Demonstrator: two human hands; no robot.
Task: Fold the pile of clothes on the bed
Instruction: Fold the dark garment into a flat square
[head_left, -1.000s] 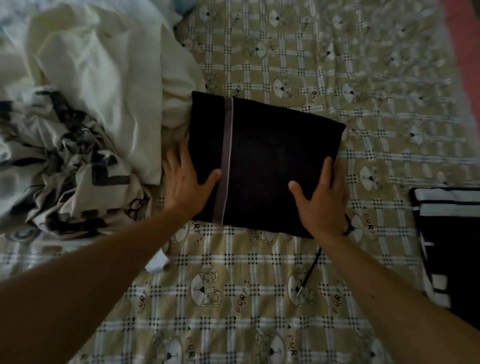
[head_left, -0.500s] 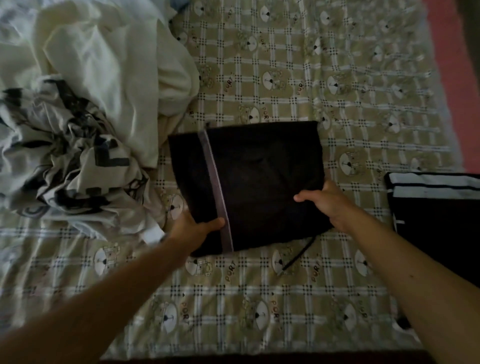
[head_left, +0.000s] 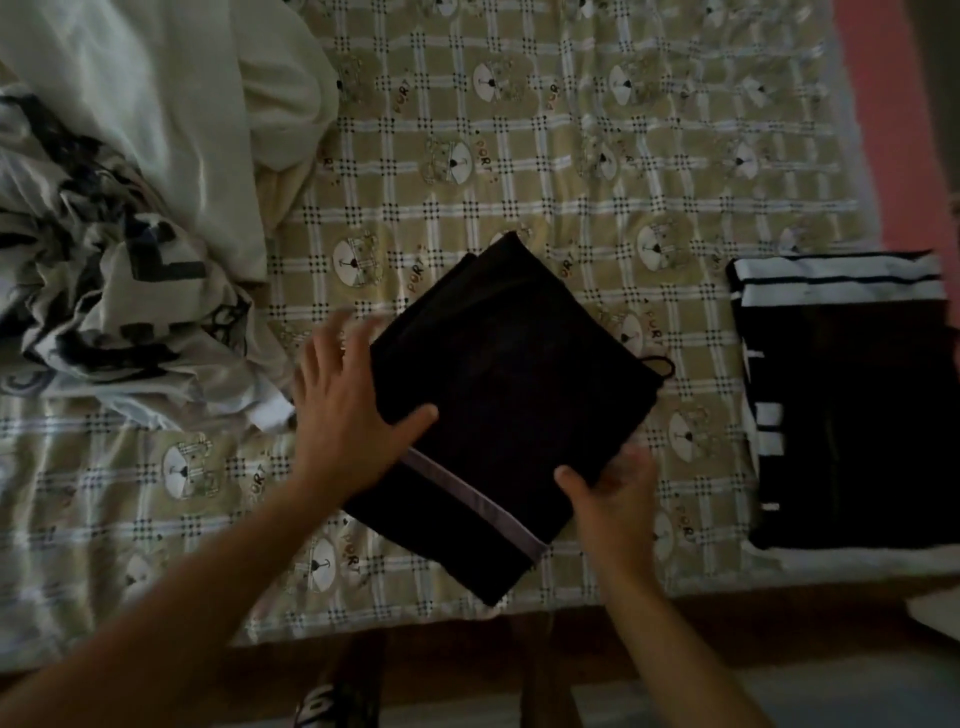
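Near the bed's front edge, the folded black garment (head_left: 511, 395) sits askew on the checked sheet (head_left: 623, 156). The left hand (head_left: 353, 410) lies spread on it; the right hand (head_left: 613, 493) grips its lower edge. The unfolded pile (head_left: 119, 223) lies to the left.

The word "PORT" repeats beside the bear heads printed across the checked bedsheet (head_left: 519, 171).

Dim, flat indoor light with no glare; the far bedsheet (head_left: 597, 171) reads brightest, perhaps lit from the far side. Both hands smear with motion blur, and the frame edges bend and soften.
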